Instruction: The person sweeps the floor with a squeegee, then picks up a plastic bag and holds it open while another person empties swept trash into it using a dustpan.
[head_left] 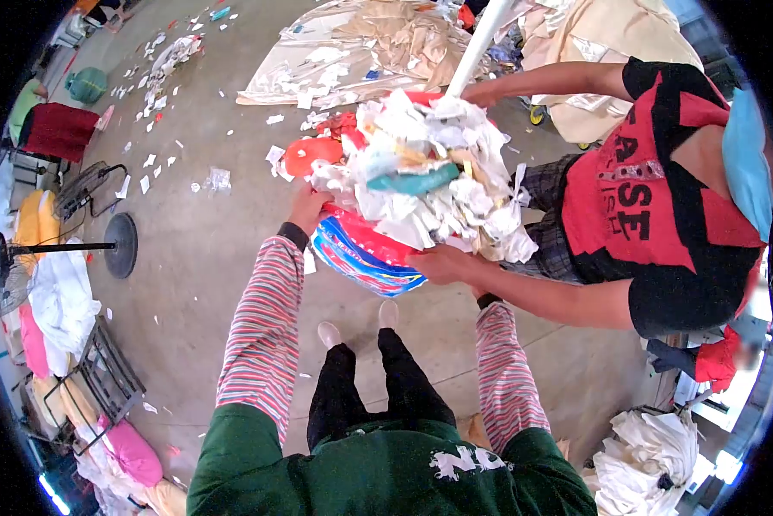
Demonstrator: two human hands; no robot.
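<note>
A heaped load of white scraps (442,185), looking like paper or cloth, fills a red, blue and white printed plastic bag (365,256) in front of me. My left hand (309,209) is closed on the bag's left edge, its fingertips hidden. A teal piece (415,179) lies on top of the heap. My right hand (477,293) is almost wholly covered by the co-worker's forearm, so its fingers do not show. That co-worker's hand (442,263) grips the near side of the bag, and their other hand (481,93) is at the far side.
A white pole (483,45) rises beyond the load. Beige sheets (352,52) with scraps cover the floor ahead. Fans (121,246) and a metal frame (102,387) stand left. White cloth (649,460) is piled at lower right.
</note>
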